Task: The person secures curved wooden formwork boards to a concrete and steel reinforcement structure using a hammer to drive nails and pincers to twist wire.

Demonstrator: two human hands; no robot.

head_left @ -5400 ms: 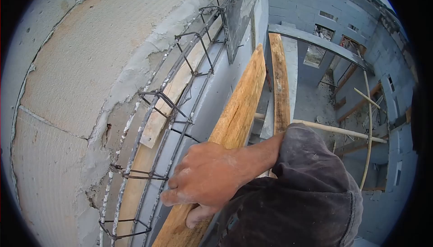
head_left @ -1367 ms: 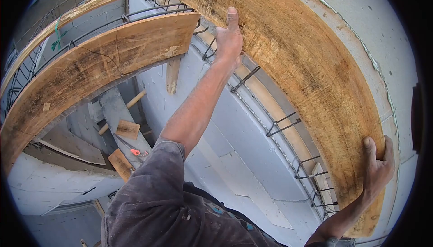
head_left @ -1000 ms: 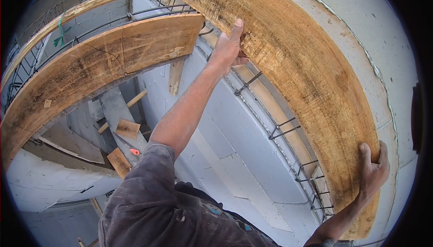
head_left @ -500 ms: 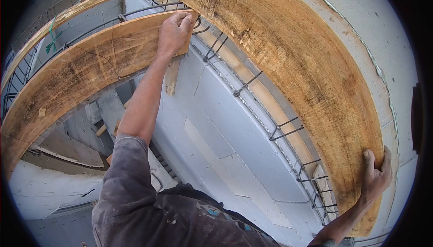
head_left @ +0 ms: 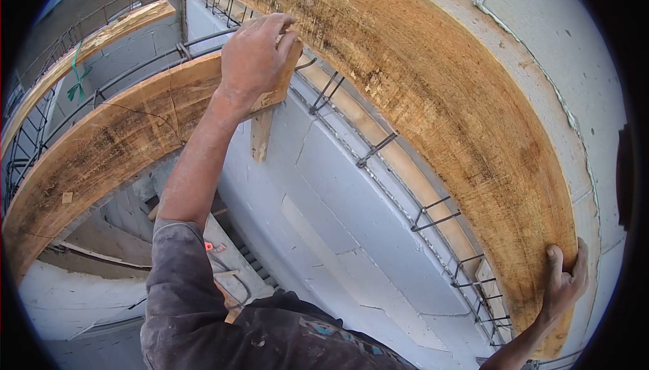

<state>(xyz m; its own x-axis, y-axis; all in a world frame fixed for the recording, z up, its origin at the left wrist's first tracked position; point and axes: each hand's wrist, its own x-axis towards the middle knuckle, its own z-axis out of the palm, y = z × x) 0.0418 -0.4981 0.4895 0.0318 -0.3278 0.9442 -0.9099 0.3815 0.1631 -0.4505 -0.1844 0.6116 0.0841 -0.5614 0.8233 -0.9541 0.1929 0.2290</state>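
A wide curved wooden board [head_left: 460, 120] sweeps from the upper middle down to the lower right. My right hand [head_left: 564, 285] grips its lower end, with the thumb on the face and the fingers at the outer edge. My left hand [head_left: 253, 55] is over the end of a second curved board [head_left: 128, 130] on the left, close to the wide board's inner edge. Its fingers are curled in and the thumb is bent toward them. Whatever may be between those fingertips is hidden.
Steel rebar [head_left: 378, 150] sticks out along the channel between the wide board and the pale block wall [head_left: 331, 201]. A short wooden piece [head_left: 260, 136] hangs below the left board's end. Farther left is another curved timber [head_left: 88, 52] with a green tie [head_left: 78, 79].
My left hand looks larger and has come toward the camera, slightly down in view. The wide board's upper end now shows farther left. My right hand keeps its hold, and the whole view has shifted slightly.
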